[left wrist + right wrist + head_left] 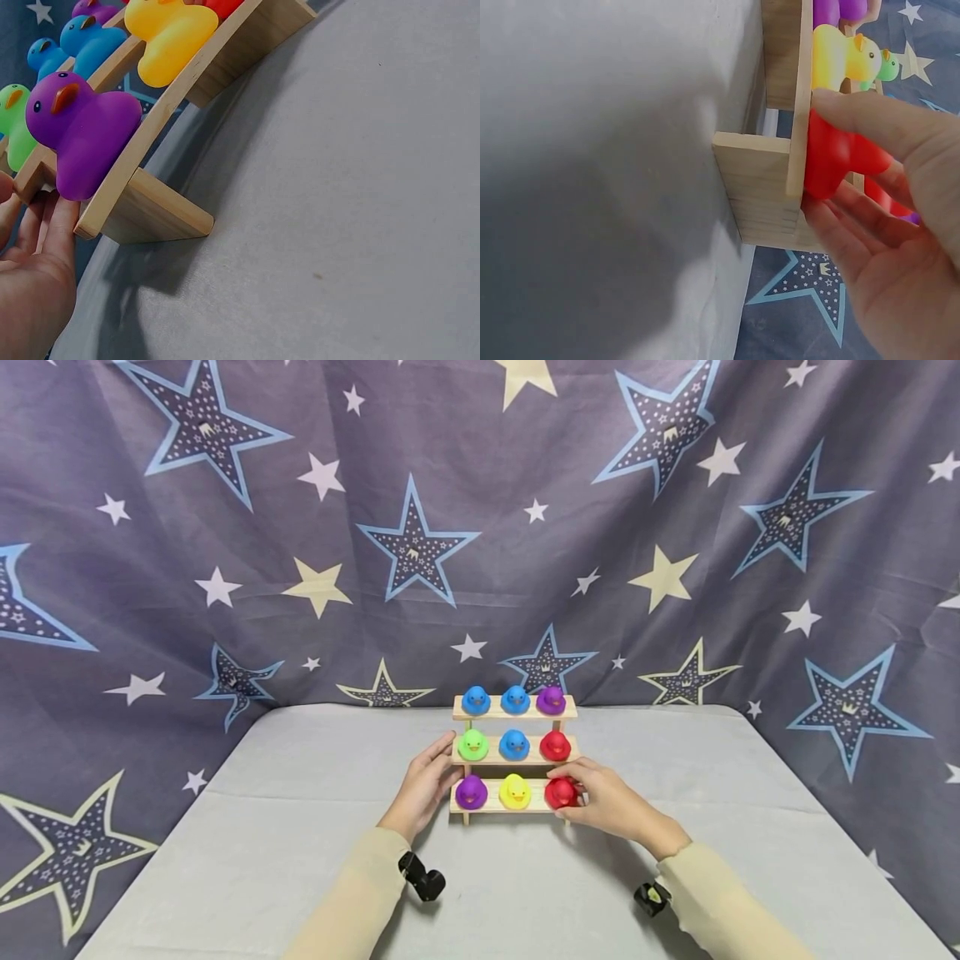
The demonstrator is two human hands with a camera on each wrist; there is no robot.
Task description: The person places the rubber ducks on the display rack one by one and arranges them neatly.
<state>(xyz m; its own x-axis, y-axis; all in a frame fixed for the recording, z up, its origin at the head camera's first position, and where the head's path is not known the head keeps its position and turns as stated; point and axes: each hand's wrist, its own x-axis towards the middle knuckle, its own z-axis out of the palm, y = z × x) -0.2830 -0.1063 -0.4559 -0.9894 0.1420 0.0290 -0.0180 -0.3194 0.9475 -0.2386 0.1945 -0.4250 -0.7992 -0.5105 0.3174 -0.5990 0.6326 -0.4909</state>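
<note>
A three-tier wooden display stand (491,807) holds rubber ducks in rows. My right hand (611,803) pinches the red rubber duck (831,154) at the right end of the bottom tier, thumb in front and fingers behind. My left hand (422,785) grips the stand's left side at the end of the middle tier, beside the purple duck (94,131). Between the purple and red ducks sits a yellow duck (515,792). Green (473,744), blue (514,744) and red (556,745) ducks line the middle tier; two blue ducks and a purple duck (551,700) stand on top.
The stand rests on a table with a light grey cover (300,835). A dark star-patterned cloth (480,510) hangs behind and at both sides. Small black devices are strapped at the left wrist (422,877) and right wrist (651,898).
</note>
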